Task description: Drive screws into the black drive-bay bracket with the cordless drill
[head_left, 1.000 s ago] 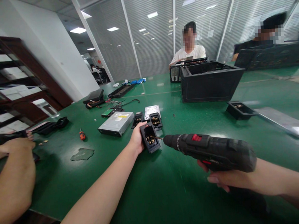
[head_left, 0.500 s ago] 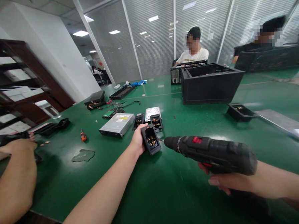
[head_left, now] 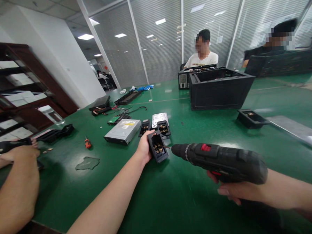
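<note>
My left hand (head_left: 145, 146) is closed around the left side of a small black open box (head_left: 162, 158) with brass-coloured metal contacts inside, tilted toward the right. In my right hand (head_left: 237, 189) is a black cordless drill (head_left: 221, 160) with red switches, gripped by its handle. Its thin bit reaches into the opening of the box, at the contacts; whether it touches a screw is too small to tell. Just behind the held box lie two similar black boxes, one at the left (head_left: 145, 127) and one at the right (head_left: 163, 128), beside a silver hard drive (head_left: 159, 119).
An optical drive (head_left: 122, 131) lies left of my hand, with an orange screwdriver (head_left: 87, 143) and a flat broken-edged piece (head_left: 87, 163) nearby. A black computer case (head_left: 221, 89) stands at the back; another black box (head_left: 251, 118) lies right. A co-worker's arms (head_left: 17, 183) reach in at left.
The held box and the drill stay almost in place, with the bit still inside the box. The whole view has shifted very slightly.
</note>
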A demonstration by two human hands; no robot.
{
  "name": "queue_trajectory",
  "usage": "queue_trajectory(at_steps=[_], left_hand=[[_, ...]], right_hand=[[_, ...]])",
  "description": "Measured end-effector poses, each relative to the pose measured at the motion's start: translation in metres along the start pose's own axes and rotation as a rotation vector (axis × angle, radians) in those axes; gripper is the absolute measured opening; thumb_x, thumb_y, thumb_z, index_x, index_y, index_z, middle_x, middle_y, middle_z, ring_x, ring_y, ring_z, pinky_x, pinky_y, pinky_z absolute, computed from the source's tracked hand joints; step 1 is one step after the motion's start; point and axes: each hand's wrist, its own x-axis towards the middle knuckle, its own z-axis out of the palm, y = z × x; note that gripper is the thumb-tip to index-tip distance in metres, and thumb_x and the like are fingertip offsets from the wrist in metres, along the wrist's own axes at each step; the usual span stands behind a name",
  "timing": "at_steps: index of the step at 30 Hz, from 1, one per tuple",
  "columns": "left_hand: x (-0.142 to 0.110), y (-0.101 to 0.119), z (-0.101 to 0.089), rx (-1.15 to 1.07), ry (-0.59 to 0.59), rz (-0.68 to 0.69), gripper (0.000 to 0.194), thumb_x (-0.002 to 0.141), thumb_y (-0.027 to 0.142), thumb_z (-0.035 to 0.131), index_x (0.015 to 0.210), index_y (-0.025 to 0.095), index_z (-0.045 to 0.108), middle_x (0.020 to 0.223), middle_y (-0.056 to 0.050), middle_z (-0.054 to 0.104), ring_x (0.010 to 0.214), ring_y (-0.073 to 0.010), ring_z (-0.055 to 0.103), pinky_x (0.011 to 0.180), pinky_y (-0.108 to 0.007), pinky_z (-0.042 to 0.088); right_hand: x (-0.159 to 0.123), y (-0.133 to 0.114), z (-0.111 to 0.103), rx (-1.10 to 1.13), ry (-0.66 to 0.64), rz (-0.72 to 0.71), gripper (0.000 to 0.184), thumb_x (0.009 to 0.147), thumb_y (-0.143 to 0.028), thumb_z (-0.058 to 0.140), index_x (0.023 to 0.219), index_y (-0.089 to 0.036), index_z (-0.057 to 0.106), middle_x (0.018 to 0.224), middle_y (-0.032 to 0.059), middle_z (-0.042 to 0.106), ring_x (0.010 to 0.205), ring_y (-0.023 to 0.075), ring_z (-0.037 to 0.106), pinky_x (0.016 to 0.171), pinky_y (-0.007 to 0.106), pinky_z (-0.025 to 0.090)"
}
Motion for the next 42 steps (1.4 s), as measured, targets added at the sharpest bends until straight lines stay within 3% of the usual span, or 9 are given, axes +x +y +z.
queue_trajectory(at_steps=[5, 42], left_hand=[[0.0014, -0.0004, -0.0009, -0.005, 0.001, -0.005, 0.026, 0.070, 0.040, 0.060, 0.074, 0.016, 0.065, 0.067, -0.007, 0.067, 0.058, -0.0227, 0.062, 0.058, -0.038, 0.050], [-0.0021, 0.0006, 0.0020, 0.003, 0.035, 0.002, 0.022, 0.070, 0.038, 0.059, 0.072, 0.016, 0.063, 0.063, -0.006, 0.065, 0.054, -0.0210, 0.060, 0.056, -0.037, 0.050]], right_hand=[[0.0010, -0.0005, -0.0002, 0.028, -0.008, -0.010, 0.025, 0.081, -0.040, 0.062, 0.094, -0.021, 0.054, 0.073, -0.0014, 0.057, 0.062, 0.0159, 0.057, 0.058, 0.029, 0.050], [-0.0008, -0.0037, -0.0006, -0.013, -0.003, 0.021, 0.026, 0.080, -0.041, 0.062, 0.094, -0.021, 0.055, 0.065, -0.0031, 0.057, 0.060, 0.0171, 0.059, 0.058, 0.029, 0.050]])
